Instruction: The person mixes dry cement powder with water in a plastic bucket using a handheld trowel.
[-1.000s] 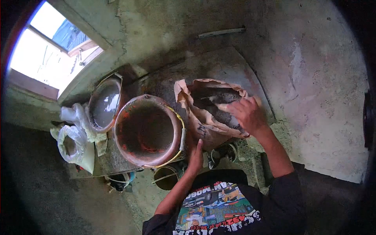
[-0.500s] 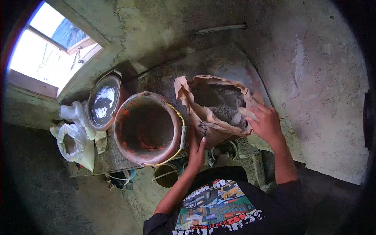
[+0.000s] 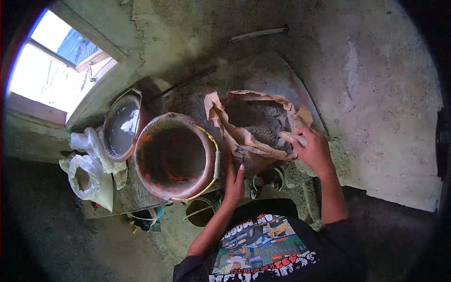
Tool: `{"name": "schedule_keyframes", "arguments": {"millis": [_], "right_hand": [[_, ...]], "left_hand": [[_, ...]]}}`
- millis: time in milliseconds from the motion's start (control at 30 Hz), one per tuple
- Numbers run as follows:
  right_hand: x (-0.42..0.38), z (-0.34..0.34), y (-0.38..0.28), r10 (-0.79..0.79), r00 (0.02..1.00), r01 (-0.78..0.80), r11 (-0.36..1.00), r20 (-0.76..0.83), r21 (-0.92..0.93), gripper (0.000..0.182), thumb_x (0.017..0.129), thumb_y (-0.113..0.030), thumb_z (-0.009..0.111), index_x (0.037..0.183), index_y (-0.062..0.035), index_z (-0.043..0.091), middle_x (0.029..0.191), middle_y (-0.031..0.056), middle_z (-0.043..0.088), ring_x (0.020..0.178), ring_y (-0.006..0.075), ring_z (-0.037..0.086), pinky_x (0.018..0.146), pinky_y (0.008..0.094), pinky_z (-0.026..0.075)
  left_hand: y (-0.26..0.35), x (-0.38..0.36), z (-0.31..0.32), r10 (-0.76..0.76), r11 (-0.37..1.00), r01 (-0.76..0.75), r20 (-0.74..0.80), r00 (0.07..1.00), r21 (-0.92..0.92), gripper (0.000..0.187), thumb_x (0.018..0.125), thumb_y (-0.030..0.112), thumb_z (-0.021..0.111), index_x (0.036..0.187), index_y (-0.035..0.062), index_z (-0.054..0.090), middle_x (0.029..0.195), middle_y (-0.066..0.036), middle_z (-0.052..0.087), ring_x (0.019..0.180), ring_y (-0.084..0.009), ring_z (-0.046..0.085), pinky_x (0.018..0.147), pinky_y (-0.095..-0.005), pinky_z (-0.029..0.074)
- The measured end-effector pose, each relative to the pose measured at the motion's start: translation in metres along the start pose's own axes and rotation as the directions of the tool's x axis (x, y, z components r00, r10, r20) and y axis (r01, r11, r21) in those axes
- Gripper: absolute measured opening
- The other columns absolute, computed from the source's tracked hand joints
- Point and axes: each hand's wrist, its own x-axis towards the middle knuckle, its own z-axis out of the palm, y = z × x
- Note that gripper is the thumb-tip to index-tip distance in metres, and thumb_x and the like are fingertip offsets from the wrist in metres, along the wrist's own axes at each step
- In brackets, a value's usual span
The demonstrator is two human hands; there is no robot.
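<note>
An open brown paper bag (image 3: 253, 152) with a torn, crumpled rim stands on the table, holding grey cement-like powder (image 3: 260, 124). My right hand (image 3: 314, 149) is closed around a tool with a pale handle (image 3: 292, 137) at the bag's right rim. The tool's working end cannot be made out against the powder. My left hand (image 3: 233, 181) rests against the bag's lower left side, thumb apart and fingers stretched out, partly hidden between bag and bucket. Close beside it stands a large bucket (image 3: 213, 181) with a yellow wire handle, dark and stained reddish inside.
Behind the large bucket on the left, a second bucket (image 3: 129, 157) holds liquid reflecting light. A white plastic sack (image 3: 105, 190) sits at the table's (image 3: 188, 94) left end. Below the front edge is another bucket (image 3: 199, 214). Walls (image 3: 376, 94) enclose the back and right.
My right hand has shifted slightly left and down with the pale-handled tool, whose handle now points further over the powder. The left hand stays against the bag. The whole view has shifted slightly.
</note>
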Motion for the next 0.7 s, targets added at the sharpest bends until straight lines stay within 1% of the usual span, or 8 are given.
{"name": "schedule_keyframes", "arguments": {"millis": [67,167,233,400,500,600,667,700], "right_hand": [[-0.003,0.001,-0.005,-0.001,1.0,-0.001,0.997,-0.026,-0.082,0.036,0.082,-0.034,0.074,0.099,-0.0025,0.066,0.091,0.0187,0.069,0.085,0.0381,0.067,0.075,0.046,0.052],[-0.006,0.001,-0.008,0.065,0.997,-0.059,0.982,0.03,-0.177,0.039,0.08,-0.037,0.077,0.095,-0.003,0.066,0.083,0.0174,0.069,0.079,0.0384,0.068,0.072,0.0472,0.052],[-0.006,0.006,-0.002,0.074,0.995,-0.079,0.994,-0.063,-0.076,0.041,0.076,-0.038,0.08,0.09,-0.0026,0.065,0.077,0.0174,0.069,0.075,0.0381,0.068,0.069,0.0473,0.052],[-0.001,-0.004,0.007,0.114,0.993,-0.114,0.993,0.0,0.025,0.041,0.073,-0.035,0.084,0.084,-0.0012,0.064,0.076,0.0191,0.067,0.073,0.038,0.067,0.065,0.0449,0.051],[-0.002,-0.004,0.018,0.079,0.997,-0.079,0.995,0.001,0.056,0.041,0.074,-0.035,0.084,0.083,-0.0004,0.063,0.073,0.018,0.066,0.068,0.0336,0.065,0.064,0.0424,0.05],[0.001,-0.002,0.031,0.154,0.986,-0.16,0.979,0.058,0.123,0.042,0.073,-0.035,0.085,0.081,0.0,0.062,0.07,0.0166,0.063,0.064,0.0272,0.062,0.063,0.0398,0.049],[0.003,0.002,0.044,0.094,0.995,-0.096,0.983,0.02,0.154,0.042,0.074,-0.035,0.085,0.078,0.0003,0.062,0.069,0.0139,0.062,0.063,0.0197,0.058,0.062,0.0373,0.048],[0.001,-0.001,0.048,0.095,0.995,-0.097,0.983,0.019,0.154,0.042,0.074,-0.035,0.085,0.078,0.0003,0.062,0.069,0.0139,0.062,0.063,0.0197,0.058,0.062,0.0373,0.048]], "left_hand": [[0.0,0.002,0.0,-0.009,0.996,0.01,0.004,1.0,-0.094,0.068,0.104,0.029,0.045,0.156,-0.0008,0.013,0.164,-0.017,0.007,0.152,-0.0269,0.005,0.122,-0.0354,0.005],[0.002,0.002,-0.002,-0.003,0.998,0.003,0.01,1.0,-0.068,0.068,0.104,0.03,0.045,0.156,-0.0007,0.014,0.164,-0.017,0.008,0.152,-0.0268,0.006,0.121,-0.0352,0.006],[0.002,0.001,-0.002,-0.015,0.995,0.016,0.006,1.0,-0.095,0.067,0.104,0.03,0.045,0.155,-0.0006,0.015,0.164,-0.017,0.009,0.152,-0.0273,0.008,0.121,-0.0355,0.006],[0.029,-0.004,-0.009,-0.017,0.996,0.016,-0.005,1.0,-0.092,0.062,0.104,0.029,0.043,0.154,-0.0015,0.023,0.162,-0.017,0.019,0.15,-0.0261,0.015,0.121,-0.0353,0.011],[0.021,-0.004,-0.009,0.011,0.998,-0.012,-0.012,1.0,-0.061,0.061,0.104,0.029,0.043,0.153,-0.0016,0.024,0.161,-0.018,0.02,0.15,-0.0267,0.016,0.121,-0.0358,0.012],[0.011,-0.005,-0.011,-0.017,0.991,0.022,0.038,0.999,-0.13,0.065,0.104,0.031,0.045,0.155,-0.0008,0.02,0.162,-0.019,0.017,0.151,-0.0292,0.012,0.121,-0.0366,0.009],[0.012,-0.005,-0.011,-0.019,0.994,0.021,0.026,0.999,-0.104,0.065,0.104,0.032,0.045,0.154,-0.0013,0.021,0.162,-0.02,0.016,0.151,-0.0293,0.012,0.121,-0.0364,0.009],[0.011,-0.007,-0.01,-0.018,0.994,0.021,0.027,0.999,-0.104,0.065,0.104,0.032,0.045,0.154,-0.0013,0.021,0.162,-0.02,0.016,0.151,-0.0293,0.012,0.121,-0.0364,0.009]]}}
